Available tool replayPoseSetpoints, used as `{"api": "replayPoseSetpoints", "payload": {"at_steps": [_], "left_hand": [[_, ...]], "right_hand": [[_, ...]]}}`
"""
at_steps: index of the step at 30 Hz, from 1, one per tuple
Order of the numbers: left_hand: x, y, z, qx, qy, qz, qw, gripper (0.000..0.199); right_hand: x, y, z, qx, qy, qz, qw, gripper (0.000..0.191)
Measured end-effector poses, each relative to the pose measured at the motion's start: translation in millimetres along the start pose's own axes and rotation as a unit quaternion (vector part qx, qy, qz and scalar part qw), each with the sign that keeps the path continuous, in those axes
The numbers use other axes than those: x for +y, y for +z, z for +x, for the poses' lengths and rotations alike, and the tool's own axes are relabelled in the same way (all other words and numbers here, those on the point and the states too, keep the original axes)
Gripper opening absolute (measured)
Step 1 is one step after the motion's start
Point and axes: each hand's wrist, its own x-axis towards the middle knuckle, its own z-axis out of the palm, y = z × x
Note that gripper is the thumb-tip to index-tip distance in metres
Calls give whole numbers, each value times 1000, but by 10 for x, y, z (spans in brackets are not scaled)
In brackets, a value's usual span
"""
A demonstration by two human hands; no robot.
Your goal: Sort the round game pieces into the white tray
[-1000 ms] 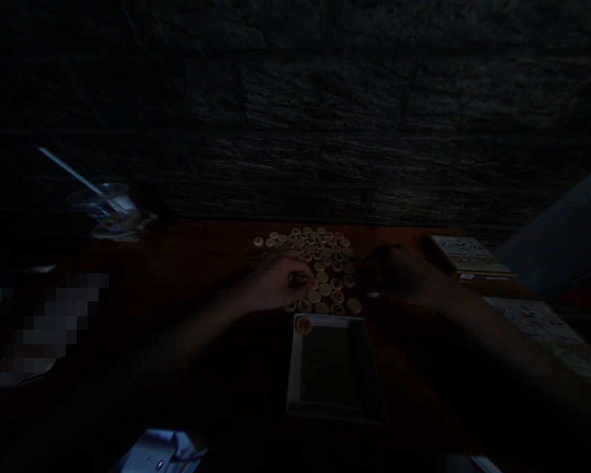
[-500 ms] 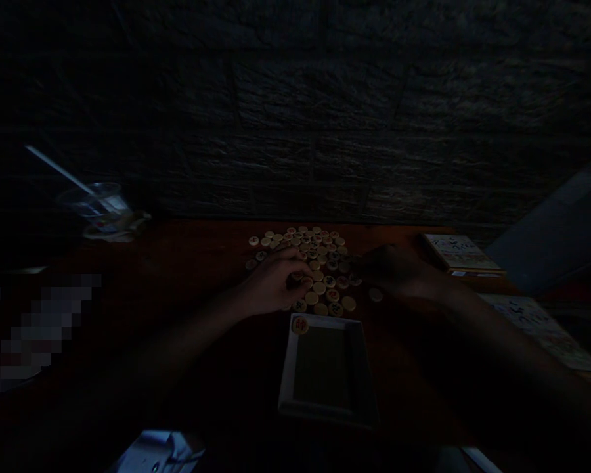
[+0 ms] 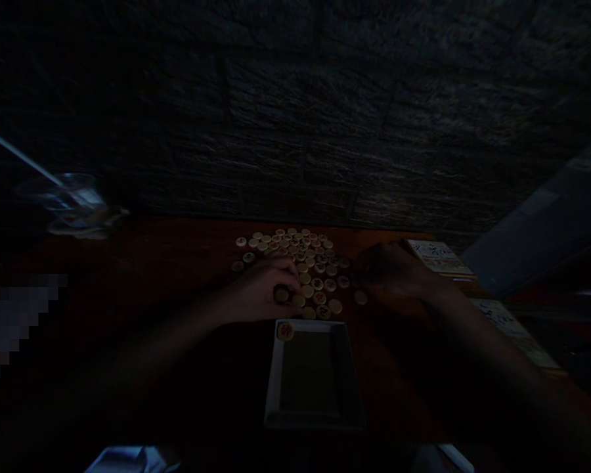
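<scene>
Many round Chinese chess pieces lie loose in a spread on the dark wooden table, some showing red or dark characters, others plain. My left hand rests at the left side of the spread, its thumb and fingers apart around a few pieces. At the right edge of the spread is my right hand, in deep shadow; its fingertips are too dark to make out. Nearer to me lies an open shallow box with a pale rim. One piece with a red character sits in its far left corner.
A clear plastic cup with a straw stands at the back left. Two printed box lids or booklets, one farther and one nearer, lie on the right. A stone block wall rises directly behind the table.
The view has swung slightly to the right, so things sit farther left. My left hand has moved a little among the pieces, its thumb now lower. The box and its single piece look the same.
</scene>
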Motion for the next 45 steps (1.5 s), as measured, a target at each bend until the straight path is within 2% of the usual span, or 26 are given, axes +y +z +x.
{"api": "replayPoseSetpoints", "payload": {"at_steps": [4, 8, 11, 14, 17, 20, 22, 26, 29, 34, 38, 40, 42, 45], "left_hand": [[-6, 19, 6, 10, -25, 5, 1000, 10], [-2, 30, 7, 10, -25, 5, 1000, 11], [-3, 36, 1, 6, -29, 13, 999, 17], [-11, 42, 0, 3, -28, 14, 1000, 16], [-18, 40, 9, 2, -6, 27, 1000, 9], [-28, 33, 21, 11, 6, 47, 999, 9], [-43, 33, 28, 25, 1, 48, 999, 13], [-91, 40, 46, 46, -25, 40, 998, 12], [-105, 34, 59, 50, -44, 43, 997, 11], [-93, 5, 64, 54, -70, 39, 995, 6], [-118, -4, 53, 71, -76, 40, 994, 5], [-128, -6, 46, 78, -81, 45, 993, 5], [-125, -8, 39, 83, -79, 44, 992, 6], [-110, -15, 32, 92, -86, 12, 992, 8]], "right_hand": [[-16, -3, 2, -11, 8, -4, 1000, 27], [-84, -30, -1, -11, 98, 51, 994, 35], [-99, -61, 5, 20, 161, 49, 986, 41], [-91, -118, -25, 27, 175, 21, 984, 42], [-98, -159, -97, -43, 116, 36, 992, 39], [-143, -142, -155, -118, 52, 78, 989, 48], [-178, -112, -164, -135, 28, 68, 988, 45], [-195, -75, -140, -151, 0, 27, 988, 25], [-184, -62, -127, -161, 20, 64, 985, 26], [-188, -25, -90, -149, 99, 168, 969, 39], [-160, -44, -60, -112, 119, 104, 981, 34], [-181, -61, -75, -81, 79, 62, 992, 26], [-255, -56, -111, -64, 5, 54, 996, 20], [-418, 15, -172, -85, -98, 75, 989, 25]]}}
